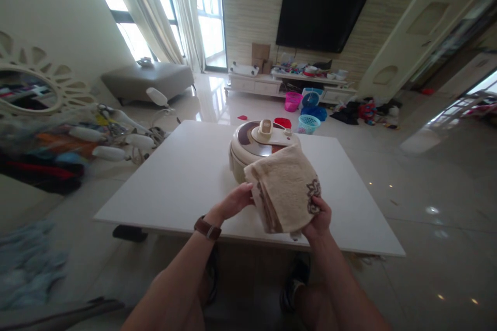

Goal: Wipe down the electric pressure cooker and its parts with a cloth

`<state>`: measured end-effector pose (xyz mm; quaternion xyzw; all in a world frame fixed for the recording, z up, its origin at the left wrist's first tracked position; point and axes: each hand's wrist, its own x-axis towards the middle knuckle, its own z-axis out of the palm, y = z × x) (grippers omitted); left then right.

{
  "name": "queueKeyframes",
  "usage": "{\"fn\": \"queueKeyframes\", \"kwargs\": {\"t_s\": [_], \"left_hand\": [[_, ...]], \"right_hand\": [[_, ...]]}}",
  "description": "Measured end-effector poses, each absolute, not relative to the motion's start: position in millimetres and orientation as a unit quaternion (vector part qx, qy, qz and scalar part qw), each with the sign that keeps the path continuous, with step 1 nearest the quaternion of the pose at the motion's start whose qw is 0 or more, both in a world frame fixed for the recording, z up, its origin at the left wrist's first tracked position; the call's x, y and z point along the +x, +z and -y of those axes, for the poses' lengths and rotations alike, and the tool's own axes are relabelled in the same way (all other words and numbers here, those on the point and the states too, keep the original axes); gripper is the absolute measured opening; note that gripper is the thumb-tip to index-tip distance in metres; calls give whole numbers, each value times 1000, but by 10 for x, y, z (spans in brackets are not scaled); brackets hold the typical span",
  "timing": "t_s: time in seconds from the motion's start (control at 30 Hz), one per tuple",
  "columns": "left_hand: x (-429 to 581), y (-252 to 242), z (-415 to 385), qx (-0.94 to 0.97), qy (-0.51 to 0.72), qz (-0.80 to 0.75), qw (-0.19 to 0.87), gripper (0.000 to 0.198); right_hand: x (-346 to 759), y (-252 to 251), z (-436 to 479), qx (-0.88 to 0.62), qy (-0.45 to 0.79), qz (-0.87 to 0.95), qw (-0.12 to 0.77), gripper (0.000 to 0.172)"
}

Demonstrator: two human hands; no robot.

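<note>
A folded beige towel (285, 191) with a dark brown pattern near one edge is held up in both my hands over the front of the table. My left hand (237, 200) grips its left edge, the fingers partly hidden behind the cloth. At the lower right corner my right hand (319, 217) has its thumb on the front and its other fingers behind. Just beyond the towel a cream and brown electric pressure cooker (248, 144) stands upright on the white table (174, 181), its lid on. The towel hides part of its front right side.
Baskets and buckets, including a turquoise basket (309, 124) and a pink bucket (293, 101), stand on the floor behind the table. A lamp with several white shades (111, 153) is at the left. My feet are under the table's front edge.
</note>
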<state>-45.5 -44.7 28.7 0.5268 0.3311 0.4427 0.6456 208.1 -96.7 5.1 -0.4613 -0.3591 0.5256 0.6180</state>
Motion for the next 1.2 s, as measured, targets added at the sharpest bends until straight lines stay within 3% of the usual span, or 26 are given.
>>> {"fn": "queueKeyframes", "kwargs": {"t_s": [0.1,0.27,0.37,0.6,0.8,0.97,1.1,1.2], "left_hand": [[-574,281,371,508,427,-324,674,44],[-563,203,275,488,591,-480,427,17],[-466,151,268,517,592,-498,366,18],[-415,73,181,488,614,-504,362,8],[-475,111,76,463,624,-505,376,8],[-495,135,69,452,625,-502,392,9],[-489,124,79,446,629,-500,395,10],[-485,97,61,445,633,-498,393,11]], "right_hand": [[2462,173,981,-486,416,335,692,44],[2664,503,809,-493,267,333,758,22],[2308,650,596,-553,199,459,666,24],[1546,734,112,-585,31,724,364,61],[1829,742,-21,-656,18,667,354,53],[1772,671,24,-644,-10,684,343,57],[1728,895,-316,-719,-37,613,325,49],[1658,1133,-677,-722,-19,617,312,34]]}}
